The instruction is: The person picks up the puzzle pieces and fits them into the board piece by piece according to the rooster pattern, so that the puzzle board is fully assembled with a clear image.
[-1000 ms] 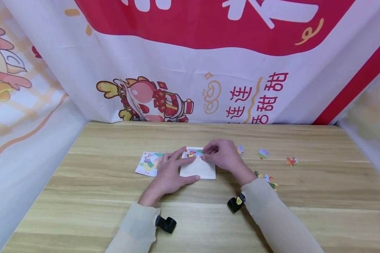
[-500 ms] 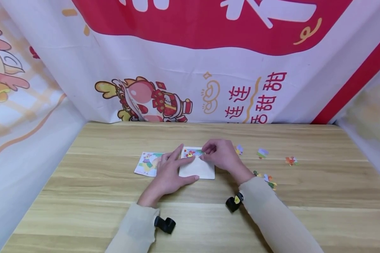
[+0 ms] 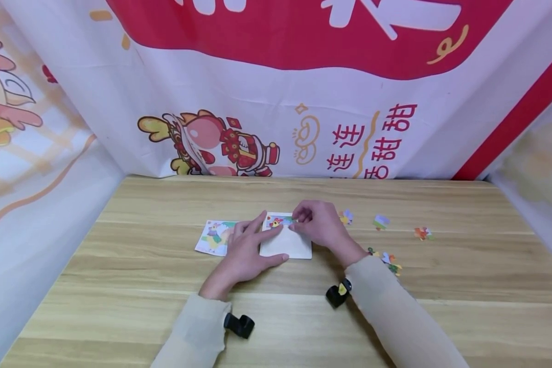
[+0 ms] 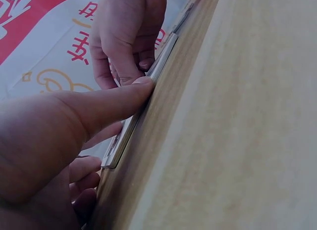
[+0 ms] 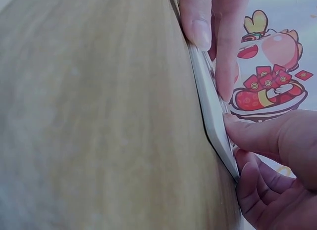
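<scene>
A small white puzzle board (image 3: 286, 247) lies on the table, with a colourful assembled strip (image 3: 275, 222) along its far edge. My left hand (image 3: 246, 254) spreads over its left side; the thumb rests at the near edge and the index fingertip presses on the board. At the far right corner my right hand (image 3: 319, 225) has curled fingers, with thumb and fingertips at a blue-green puzzle piece (image 3: 287, 221) mostly hidden by them. In the right wrist view, the right thumb (image 5: 242, 131) lies against the board's face (image 5: 210, 106).
A printed picture card (image 3: 215, 237) lies left of the board, partly under the left hand. Loose puzzle pieces lie to the right: a purple-green one (image 3: 381, 222), a red-orange one (image 3: 423, 233), a bluish-yellow one (image 3: 346, 217) and a cluster (image 3: 387, 259) beside the right forearm. A printed cloth (image 3: 303, 92) hangs behind the table.
Almost nothing differs. Both hands stay at the board, and the right hand has shifted very slightly; the loose pieces lie as before.
</scene>
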The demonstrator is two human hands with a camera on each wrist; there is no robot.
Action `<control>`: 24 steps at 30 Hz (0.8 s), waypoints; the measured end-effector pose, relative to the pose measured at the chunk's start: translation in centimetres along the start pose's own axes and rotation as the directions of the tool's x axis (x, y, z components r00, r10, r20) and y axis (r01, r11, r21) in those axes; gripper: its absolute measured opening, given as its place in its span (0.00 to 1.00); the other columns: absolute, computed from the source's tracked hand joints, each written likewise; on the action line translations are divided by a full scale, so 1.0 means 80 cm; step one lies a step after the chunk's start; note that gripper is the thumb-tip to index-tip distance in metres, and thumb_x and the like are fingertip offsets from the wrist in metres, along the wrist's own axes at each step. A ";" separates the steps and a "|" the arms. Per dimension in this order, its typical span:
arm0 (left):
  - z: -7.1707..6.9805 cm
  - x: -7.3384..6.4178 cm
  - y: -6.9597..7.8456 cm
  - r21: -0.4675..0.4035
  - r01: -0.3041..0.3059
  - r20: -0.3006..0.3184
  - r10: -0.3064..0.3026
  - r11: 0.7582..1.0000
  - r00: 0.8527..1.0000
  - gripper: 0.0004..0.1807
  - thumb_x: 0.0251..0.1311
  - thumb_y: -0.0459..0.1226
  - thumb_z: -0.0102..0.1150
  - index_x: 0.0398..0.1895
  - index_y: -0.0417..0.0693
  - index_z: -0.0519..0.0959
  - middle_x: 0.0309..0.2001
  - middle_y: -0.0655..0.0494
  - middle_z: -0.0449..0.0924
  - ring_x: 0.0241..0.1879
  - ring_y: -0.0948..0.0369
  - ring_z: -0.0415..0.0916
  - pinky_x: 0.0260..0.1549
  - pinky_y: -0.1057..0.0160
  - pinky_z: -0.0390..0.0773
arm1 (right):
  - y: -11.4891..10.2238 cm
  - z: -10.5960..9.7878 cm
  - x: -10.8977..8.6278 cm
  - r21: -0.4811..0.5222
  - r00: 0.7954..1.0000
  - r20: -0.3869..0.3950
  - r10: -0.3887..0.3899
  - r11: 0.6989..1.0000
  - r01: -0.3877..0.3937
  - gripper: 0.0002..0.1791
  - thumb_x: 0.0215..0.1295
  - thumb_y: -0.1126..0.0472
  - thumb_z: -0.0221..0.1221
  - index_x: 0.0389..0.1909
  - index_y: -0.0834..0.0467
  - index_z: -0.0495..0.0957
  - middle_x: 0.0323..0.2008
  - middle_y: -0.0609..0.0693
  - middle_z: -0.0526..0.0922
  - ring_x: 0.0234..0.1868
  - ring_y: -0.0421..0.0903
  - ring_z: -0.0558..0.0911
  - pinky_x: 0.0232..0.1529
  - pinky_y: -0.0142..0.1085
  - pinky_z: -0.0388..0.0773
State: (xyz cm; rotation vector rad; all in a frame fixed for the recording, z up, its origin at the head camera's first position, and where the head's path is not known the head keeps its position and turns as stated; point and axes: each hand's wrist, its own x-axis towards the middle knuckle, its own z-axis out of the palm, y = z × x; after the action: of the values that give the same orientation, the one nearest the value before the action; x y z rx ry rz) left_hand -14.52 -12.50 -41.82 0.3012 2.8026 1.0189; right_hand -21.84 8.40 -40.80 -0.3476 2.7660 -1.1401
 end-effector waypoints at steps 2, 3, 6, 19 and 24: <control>0.000 0.000 0.001 -0.001 0.001 -0.001 -0.001 1.000 1.000 0.38 0.63 0.55 0.76 0.76 0.65 0.75 0.89 0.55 0.47 0.79 0.47 0.51 0.77 0.35 0.57 | 0.000 -0.001 0.000 -0.002 1.000 0.000 0.000 1.000 0.000 0.07 0.64 0.61 0.76 0.40 0.53 0.88 0.36 0.50 0.87 0.37 0.46 0.82 0.41 0.36 0.81; 0.000 0.001 0.001 -0.003 0.001 -0.002 -0.001 1.000 1.000 0.38 0.63 0.55 0.76 0.76 0.65 0.75 0.89 0.55 0.47 0.79 0.47 0.51 0.77 0.35 0.57 | 0.000 -0.001 0.000 -0.004 1.000 0.000 -0.001 1.000 0.001 0.07 0.64 0.61 0.76 0.40 0.53 0.88 0.36 0.50 0.87 0.37 0.46 0.82 0.41 0.36 0.81; 0.001 0.002 0.001 -0.006 0.000 -0.009 -0.001 1.000 1.000 0.38 0.62 0.55 0.76 0.76 0.65 0.76 0.89 0.55 0.48 0.79 0.47 0.51 0.77 0.35 0.57 | 0.000 -0.003 0.000 0.003 1.000 0.005 -0.003 1.000 0.003 0.07 0.64 0.61 0.76 0.40 0.54 0.88 0.37 0.50 0.87 0.38 0.47 0.82 0.41 0.36 0.81; 0.003 0.001 -0.001 -0.015 0.006 -0.024 -0.006 1.000 1.000 0.38 0.61 0.56 0.77 0.75 0.67 0.78 0.89 0.56 0.49 0.77 0.47 0.53 0.76 0.35 0.58 | 0.010 -0.050 -0.030 0.076 0.998 -0.003 0.066 0.995 -0.065 0.08 0.71 0.53 0.71 0.46 0.49 0.89 0.42 0.48 0.88 0.44 0.48 0.83 0.47 0.39 0.82; 0.003 0.001 0.000 -0.025 0.020 -0.028 -0.021 0.999 0.999 0.38 0.59 0.56 0.78 0.74 0.67 0.79 0.89 0.57 0.50 0.77 0.47 0.54 0.76 0.35 0.59 | 0.028 -0.073 -0.044 0.093 0.998 -0.053 0.046 0.995 -0.041 0.06 0.71 0.52 0.71 0.43 0.49 0.89 0.40 0.49 0.89 0.42 0.48 0.84 0.44 0.40 0.83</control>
State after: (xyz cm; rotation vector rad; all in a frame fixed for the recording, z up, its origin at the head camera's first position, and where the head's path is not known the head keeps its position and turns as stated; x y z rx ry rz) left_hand -14.58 -12.34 -42.04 0.2567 2.8093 1.0612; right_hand -20.01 14.80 -38.13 -0.2484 2.7414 -1.2800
